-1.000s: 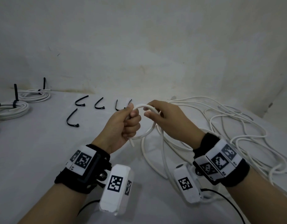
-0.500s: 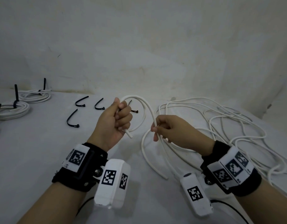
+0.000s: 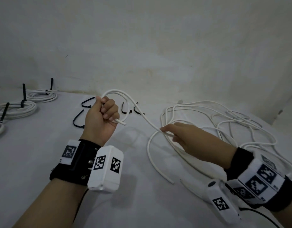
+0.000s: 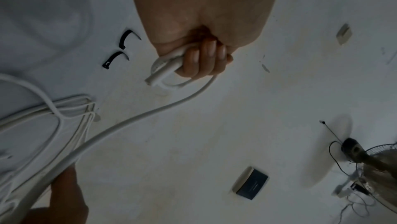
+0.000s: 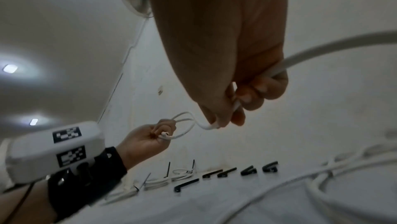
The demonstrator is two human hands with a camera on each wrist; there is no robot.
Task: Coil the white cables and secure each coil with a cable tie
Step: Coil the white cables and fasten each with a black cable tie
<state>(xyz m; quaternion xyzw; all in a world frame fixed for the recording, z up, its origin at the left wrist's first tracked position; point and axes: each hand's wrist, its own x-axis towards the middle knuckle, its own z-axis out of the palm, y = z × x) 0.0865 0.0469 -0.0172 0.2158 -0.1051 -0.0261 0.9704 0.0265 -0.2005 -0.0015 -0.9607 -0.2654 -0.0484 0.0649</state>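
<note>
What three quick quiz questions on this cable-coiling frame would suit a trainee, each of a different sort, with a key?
1. True or false: the left hand grips a small loop of thin white round cable with the cut cable end sticking out of the fist.
2. Multiple choice: the right hand is A) pinching the same white cable, B) picking up a loose curved black plastic cable tie, C) resting flat on the white table.
3. Fill in: the finished white coils, each bound with a black tie, lie at the table's far ____ side.

Key: 1 true; 2 A; 3 left.
</note>
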